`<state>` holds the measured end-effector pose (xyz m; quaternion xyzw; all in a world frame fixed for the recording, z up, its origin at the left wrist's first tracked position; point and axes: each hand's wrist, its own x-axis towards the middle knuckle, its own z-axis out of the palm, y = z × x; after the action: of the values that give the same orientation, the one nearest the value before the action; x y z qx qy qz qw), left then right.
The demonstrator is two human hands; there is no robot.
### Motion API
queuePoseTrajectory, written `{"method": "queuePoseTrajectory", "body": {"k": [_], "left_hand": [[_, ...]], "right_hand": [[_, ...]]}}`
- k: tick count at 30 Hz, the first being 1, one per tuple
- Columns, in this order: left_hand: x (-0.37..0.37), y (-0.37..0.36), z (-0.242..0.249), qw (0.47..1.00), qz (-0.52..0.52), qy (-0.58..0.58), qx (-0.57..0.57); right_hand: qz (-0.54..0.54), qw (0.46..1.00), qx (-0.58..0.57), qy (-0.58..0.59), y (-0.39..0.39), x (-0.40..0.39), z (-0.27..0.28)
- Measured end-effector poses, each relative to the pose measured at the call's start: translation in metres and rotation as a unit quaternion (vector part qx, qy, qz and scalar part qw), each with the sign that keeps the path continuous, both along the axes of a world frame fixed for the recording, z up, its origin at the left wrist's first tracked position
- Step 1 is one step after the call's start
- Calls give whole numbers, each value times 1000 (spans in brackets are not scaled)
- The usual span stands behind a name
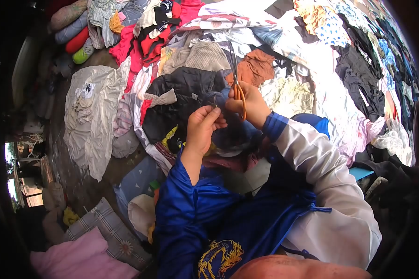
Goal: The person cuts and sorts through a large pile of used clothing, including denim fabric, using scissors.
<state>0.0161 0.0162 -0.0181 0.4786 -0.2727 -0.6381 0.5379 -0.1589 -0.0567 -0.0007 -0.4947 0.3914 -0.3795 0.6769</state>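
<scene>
My right hand [250,105] is closed around a pair of scissors [239,98] with orange handles, the dark blades pointing away from me. Just left of it, my left hand [202,127] is closed in a pinch, thumb against the fingers. What lies between those fingertips is too small to make out. Dark blue cloth [233,125] bunches beneath both hands. A black garment [172,90] spreads out beyond my left hand, and a rust-brown cloth [256,66] lies past the scissors.
Piled clothes surround the hands. A cream cloth [91,135] lies to the left, with stuffed bundles [74,28] behind it. White sheeting [333,97] and dark garments [358,69] cover the right side. Pink cloth [84,255] and a grey checked cloth [100,228] sit at lower left.
</scene>
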Motion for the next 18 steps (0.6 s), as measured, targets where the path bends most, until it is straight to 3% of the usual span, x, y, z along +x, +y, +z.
{"method": "queuePoseTrajectory", "body": {"k": [2, 3, 4, 5, 6, 9, 10, 12, 14, 15, 18], "left_hand": [[1, -2, 3, 995, 15, -96, -20], [1, -4, -1, 958, 25, -260, -115], [2, -4, -3, 882, 40, -424, -201], [-4, -5, 4, 830, 87, -469, -288], [-8, -2, 6, 840, 97, -463, -267], [-13, 1, -3, 846, 129, -477, -202], [-12, 0, -13, 871, 127, -437, -187], [-9, -4, -26, 887, 129, -429, -113], [-1, -9, -26, 965, 70, -251, 42], [3, -11, -29, 970, 79, -226, 47], [9, -12, -36, 980, 93, -166, 64]], "right_hand": [[-18, 999, -12, 26, 1, 0, -8], [-24, 999, -21, 34, -1, 3, -11], [-21, 999, -19, 42, 0, 4, -9], [-24, 998, -26, 43, 0, 5, -12], [-24, 1000, -7, 4, 3, 8, -8], [-18, 997, -65, 35, 9, 13, -9], [-9, 997, -73, 21, 10, 12, -12], [14, 993, -93, 73, 13, 10, -10], [75, 994, -44, 71, 14, 8, -7], [107, 992, -52, 50, 14, 9, -11], [157, 972, -111, 136, 15, 0, -6]]}}
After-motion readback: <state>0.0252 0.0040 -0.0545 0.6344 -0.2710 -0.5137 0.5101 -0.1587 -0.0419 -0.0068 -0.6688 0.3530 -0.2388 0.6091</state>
